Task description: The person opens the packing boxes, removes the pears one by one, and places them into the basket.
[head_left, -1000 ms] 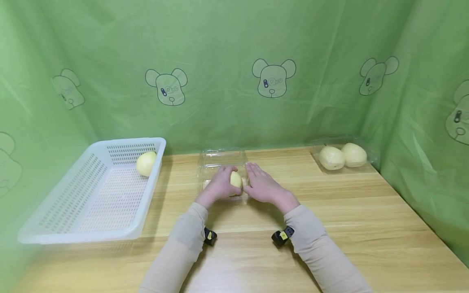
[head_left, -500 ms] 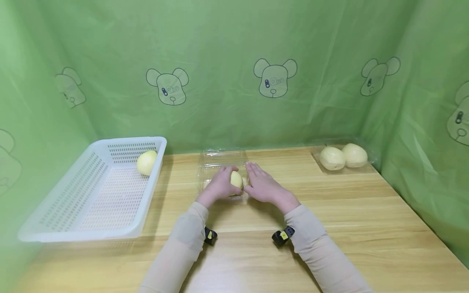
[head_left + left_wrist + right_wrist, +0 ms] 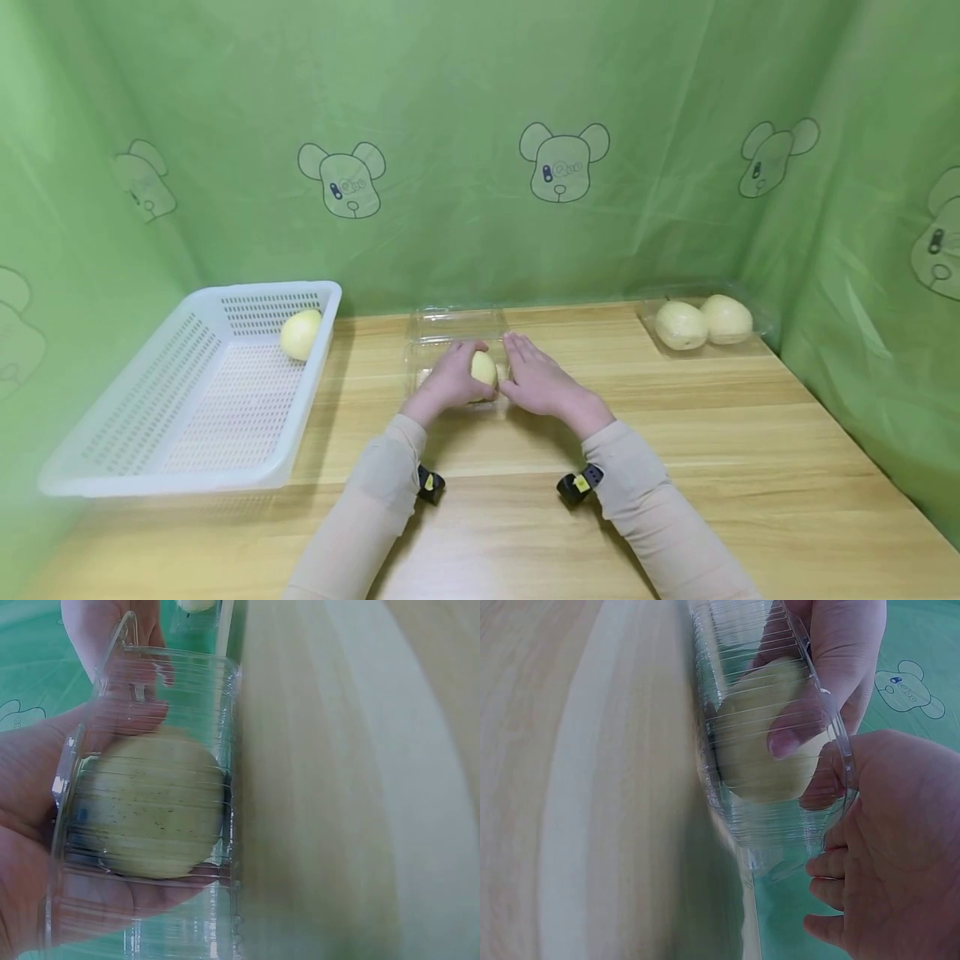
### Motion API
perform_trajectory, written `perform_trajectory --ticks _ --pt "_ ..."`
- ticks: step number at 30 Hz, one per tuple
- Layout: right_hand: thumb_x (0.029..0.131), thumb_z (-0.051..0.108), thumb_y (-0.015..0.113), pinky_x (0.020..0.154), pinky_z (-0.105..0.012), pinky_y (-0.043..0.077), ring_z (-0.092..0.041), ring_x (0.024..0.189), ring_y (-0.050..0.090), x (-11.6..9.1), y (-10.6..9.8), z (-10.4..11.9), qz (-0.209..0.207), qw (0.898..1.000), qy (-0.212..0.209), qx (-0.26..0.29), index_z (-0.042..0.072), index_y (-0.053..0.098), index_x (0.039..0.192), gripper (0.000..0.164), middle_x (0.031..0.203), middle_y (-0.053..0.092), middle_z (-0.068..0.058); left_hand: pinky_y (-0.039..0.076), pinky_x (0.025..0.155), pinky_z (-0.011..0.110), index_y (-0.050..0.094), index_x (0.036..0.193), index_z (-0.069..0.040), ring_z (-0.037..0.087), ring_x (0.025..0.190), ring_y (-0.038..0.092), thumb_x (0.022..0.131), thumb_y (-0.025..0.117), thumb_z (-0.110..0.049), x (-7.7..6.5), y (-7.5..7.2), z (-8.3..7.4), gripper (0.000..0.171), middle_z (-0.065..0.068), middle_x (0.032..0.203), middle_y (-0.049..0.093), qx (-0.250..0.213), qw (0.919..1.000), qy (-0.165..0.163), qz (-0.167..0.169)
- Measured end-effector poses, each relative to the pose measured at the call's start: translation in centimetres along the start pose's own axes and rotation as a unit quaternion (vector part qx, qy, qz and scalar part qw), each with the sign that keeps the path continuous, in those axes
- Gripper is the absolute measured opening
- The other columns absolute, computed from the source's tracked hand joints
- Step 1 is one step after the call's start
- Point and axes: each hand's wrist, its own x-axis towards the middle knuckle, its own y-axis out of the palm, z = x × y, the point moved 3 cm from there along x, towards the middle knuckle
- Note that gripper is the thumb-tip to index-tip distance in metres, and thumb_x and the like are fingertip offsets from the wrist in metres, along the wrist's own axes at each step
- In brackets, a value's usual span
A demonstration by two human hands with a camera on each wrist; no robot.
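My left hand [image 3: 450, 377] holds a pale yellow pear [image 3: 483, 371] inside a hinged clear plastic container [image 3: 457, 323], thumb and fingers around the fruit. The lid is raised at the back. Through the ribbed wall, the left wrist view shows the pear [image 3: 154, 806] low in the container. With fingers mostly straight, my right hand [image 3: 542, 382] rests against the container's right side. In the right wrist view, the right hand [image 3: 907, 840] has its thumb near the rim, while the left thumb [image 3: 791, 735] presses on the pear. Part of the container's left half is hidden beneath the left hand.
A white perforated basket [image 3: 172, 483] stands at the left with one pear [image 3: 300, 335] inside. At the back right, another clear container [image 3: 660, 292] holds two pears [image 3: 703, 321]. Green printed curtains [image 3: 465, 167] enclose the wooden table [image 3: 675, 450].
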Motion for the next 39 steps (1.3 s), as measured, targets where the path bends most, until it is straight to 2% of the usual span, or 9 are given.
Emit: perform_trajectory --ticks 17,25,30,39 --pt "0.096 0.029 0.046 0.124 -0.049 0.016 -0.040 0.150 0.012 -0.1 -0.1 0.1 0.005 1.000 0.002 0.000 -0.010 0.011 0.151 0.076 0.161 0.012 -0.026 0.054 0.088 0.043 0.048 0.139 -0.009 0.030 0.106 0.058 0.071 0.084 -0.021 -0.3 -0.9 -0.2 0.078 0.017 0.131 0.056 -0.003 1.0000 -0.007 0.003" --pt "0.095 0.029 0.046 0.124 -0.050 0.016 -0.040 0.150 0.012 -0.1 0.0 0.2 0.004 1.000 0.004 0.005 -0.009 0.011 0.152 0.077 0.161 0.011 -0.025 0.055 0.086 0.042 0.049 0.137 -0.006 0.030 0.103 0.060 0.070 0.083 -0.018 -0.2 -1.6 -0.2 0.076 0.018 0.125 0.059 -0.020 0.9997 0.010 -0.014" --pt "0.095 0.029 0.046 0.124 -0.051 0.016 -0.040 0.150 0.011 -0.1 0.0 0.1 0.004 1.000 0.005 0.006 -0.009 0.011 0.152 0.077 0.162 0.010 -0.024 0.055 0.087 0.044 0.048 0.138 -0.005 0.032 0.104 0.060 0.071 0.082 -0.014 -0.3 -2.2 -0.3 0.076 0.018 0.126 0.059 -0.046 0.9987 0.009 -0.019" --pt "0.095 0.028 0.046 0.124 -0.051 0.015 -0.041 0.150 0.011 0.0 0.1 -0.1 0.005 1.000 0.005 0.006 -0.009 0.010 0.151 0.077 0.161 0.010 -0.025 0.054 0.090 0.047 0.047 0.140 -0.008 0.034 0.109 0.059 0.071 0.083 -0.014 -0.6 -3.2 -0.2 0.077 0.017 0.131 0.056 -0.054 0.9980 -0.002 -0.034"
